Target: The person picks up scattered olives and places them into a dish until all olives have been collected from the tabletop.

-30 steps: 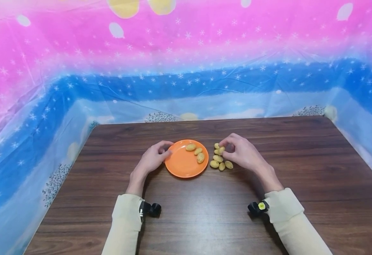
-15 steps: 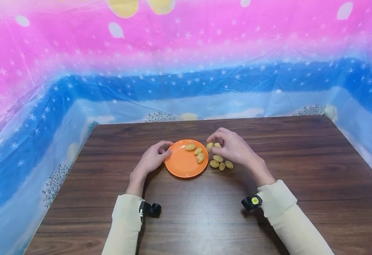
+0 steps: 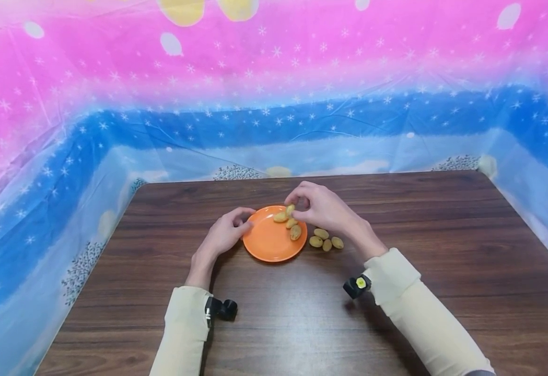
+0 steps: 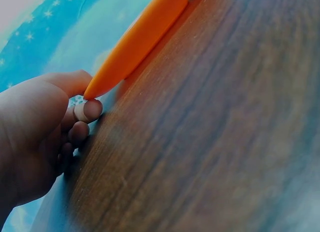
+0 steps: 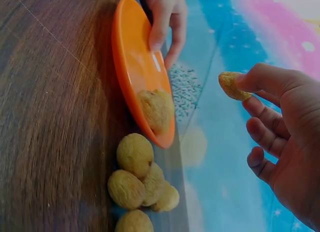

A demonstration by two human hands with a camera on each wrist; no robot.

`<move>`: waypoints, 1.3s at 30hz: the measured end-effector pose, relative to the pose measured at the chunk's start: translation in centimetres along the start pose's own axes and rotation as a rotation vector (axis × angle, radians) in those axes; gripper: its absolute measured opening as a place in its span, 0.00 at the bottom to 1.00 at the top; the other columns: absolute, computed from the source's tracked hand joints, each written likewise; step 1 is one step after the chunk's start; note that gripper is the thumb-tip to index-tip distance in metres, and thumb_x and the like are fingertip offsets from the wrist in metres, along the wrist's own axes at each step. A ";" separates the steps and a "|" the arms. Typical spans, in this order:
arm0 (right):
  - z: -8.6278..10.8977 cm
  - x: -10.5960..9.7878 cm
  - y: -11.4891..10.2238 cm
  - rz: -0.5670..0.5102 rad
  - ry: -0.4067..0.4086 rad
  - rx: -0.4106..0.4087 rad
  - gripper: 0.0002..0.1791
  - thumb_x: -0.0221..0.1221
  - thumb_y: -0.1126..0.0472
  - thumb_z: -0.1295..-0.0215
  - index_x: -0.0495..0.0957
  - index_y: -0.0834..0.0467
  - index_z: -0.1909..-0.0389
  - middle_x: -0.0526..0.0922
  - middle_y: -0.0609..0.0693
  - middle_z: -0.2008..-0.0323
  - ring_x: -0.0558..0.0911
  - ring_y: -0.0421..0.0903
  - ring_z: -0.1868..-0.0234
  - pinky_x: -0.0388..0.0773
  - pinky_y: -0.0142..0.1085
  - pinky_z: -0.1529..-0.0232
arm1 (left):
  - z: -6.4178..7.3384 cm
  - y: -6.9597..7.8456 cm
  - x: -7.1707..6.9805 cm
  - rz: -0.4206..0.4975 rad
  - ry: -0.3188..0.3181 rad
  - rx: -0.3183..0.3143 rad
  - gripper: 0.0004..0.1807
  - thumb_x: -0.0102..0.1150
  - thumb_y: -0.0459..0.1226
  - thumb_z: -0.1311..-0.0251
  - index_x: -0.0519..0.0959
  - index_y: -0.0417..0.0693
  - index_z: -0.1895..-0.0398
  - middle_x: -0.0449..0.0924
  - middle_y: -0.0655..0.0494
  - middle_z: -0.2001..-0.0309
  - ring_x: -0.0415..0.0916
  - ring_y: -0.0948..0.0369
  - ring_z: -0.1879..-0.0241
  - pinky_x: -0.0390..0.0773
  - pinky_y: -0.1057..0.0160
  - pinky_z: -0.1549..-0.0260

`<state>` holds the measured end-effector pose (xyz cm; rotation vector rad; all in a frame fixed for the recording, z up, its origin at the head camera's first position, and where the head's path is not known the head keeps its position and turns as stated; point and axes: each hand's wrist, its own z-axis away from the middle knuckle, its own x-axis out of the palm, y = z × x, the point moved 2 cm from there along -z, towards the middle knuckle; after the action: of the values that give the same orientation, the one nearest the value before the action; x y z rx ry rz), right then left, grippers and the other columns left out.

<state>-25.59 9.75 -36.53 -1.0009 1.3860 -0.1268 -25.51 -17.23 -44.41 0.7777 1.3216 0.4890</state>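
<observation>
Beyond the table's middle in the head view lies a round orange plate (image 3: 266, 244). My left hand (image 3: 224, 233) grips its left rim, thumb on top and a finger underneath, as the left wrist view shows. Between thumb and fingertips my right hand (image 3: 321, 209) pinches a yellow-brown oval piece (image 5: 232, 85), wrinkled like dried fruit, held above the plate's far right part. Similar oval pieces (image 3: 295, 232) lie on the plate's right half. Several more oval pieces (image 3: 321, 234) sit in a cluster on the table, just right of the plate.
The dark wood-grain table (image 3: 283, 318) reaches back to a pink and blue snowflake-patterned cloth (image 3: 264, 115) on three sides. A small black camera (image 3: 356, 286) is strapped to the right wrist, and another black camera (image 3: 226, 309) to the left.
The right hand has picked up an oval piece from the cluster and carried it left over the plate. The cluster has fewer pieces. The left hand and the plate stay in place.
</observation>
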 end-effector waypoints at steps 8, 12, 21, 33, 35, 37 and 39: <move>-1.9 1.4 0.1 0.007 -0.066 -0.015 0.10 0.67 0.56 0.35 0.85 0.49 0.54 0.77 0.45 0.55 0.75 0.47 0.61 0.75 0.40 0.60 | 0.0 -0.2 0.1 0.005 0.001 -0.007 0.19 0.55 0.48 0.28 0.75 0.63 0.36 0.75 0.51 0.68 0.69 0.54 0.74 0.65 0.60 0.73; -2.9 2.0 0.4 0.026 -0.089 -0.024 0.10 0.67 0.56 0.35 0.85 0.49 0.54 0.78 0.45 0.55 0.76 0.46 0.59 0.76 0.40 0.57 | 0.1 -0.1 0.1 0.013 -0.004 -0.013 0.20 0.56 0.49 0.28 0.75 0.64 0.35 0.75 0.51 0.68 0.70 0.53 0.73 0.66 0.60 0.73; -4.8 4.0 0.5 0.051 -0.159 -0.055 0.12 0.66 0.58 0.35 0.85 0.54 0.52 0.79 0.47 0.55 0.77 0.48 0.56 0.76 0.39 0.53 | 0.0 0.0 -0.1 0.014 0.009 0.004 0.20 0.56 0.47 0.28 0.75 0.62 0.36 0.75 0.51 0.69 0.70 0.54 0.74 0.65 0.59 0.74; -6.2 5.9 0.7 0.108 -0.189 -0.044 0.13 0.67 0.57 0.36 0.86 0.53 0.51 0.79 0.47 0.56 0.77 0.46 0.56 0.76 0.38 0.52 | 0.0 0.0 0.0 0.012 0.004 0.012 0.19 0.56 0.47 0.28 0.75 0.62 0.35 0.74 0.51 0.69 0.71 0.52 0.72 0.67 0.59 0.72; -6.3 6.2 0.9 0.139 -0.187 -0.047 0.13 0.67 0.57 0.35 0.86 0.53 0.51 0.80 0.47 0.56 0.77 0.46 0.55 0.75 0.39 0.50 | 0.1 0.0 0.0 0.012 0.003 0.011 0.20 0.56 0.47 0.28 0.75 0.61 0.35 0.74 0.51 0.69 0.71 0.53 0.73 0.67 0.60 0.73; -6.3 6.5 0.9 0.184 -0.177 -0.060 0.12 0.66 0.57 0.35 0.86 0.53 0.51 0.80 0.47 0.55 0.75 0.46 0.55 0.74 0.40 0.49 | 0.1 0.0 0.0 0.014 0.004 0.008 0.20 0.56 0.47 0.28 0.75 0.61 0.35 0.74 0.51 0.70 0.70 0.53 0.73 0.67 0.60 0.73; -6.3 6.5 0.9 0.231 -0.158 -0.080 0.12 0.65 0.57 0.34 0.87 0.52 0.51 0.81 0.47 0.55 0.74 0.47 0.54 0.72 0.40 0.49 | 0.2 -0.1 0.0 0.018 0.007 0.007 0.20 0.56 0.47 0.28 0.75 0.61 0.35 0.73 0.50 0.70 0.70 0.52 0.74 0.66 0.60 0.73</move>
<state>-29.75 3.07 -41.15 -0.8894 1.3586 0.1766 -25.36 -17.33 -44.43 0.7951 1.3240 0.5018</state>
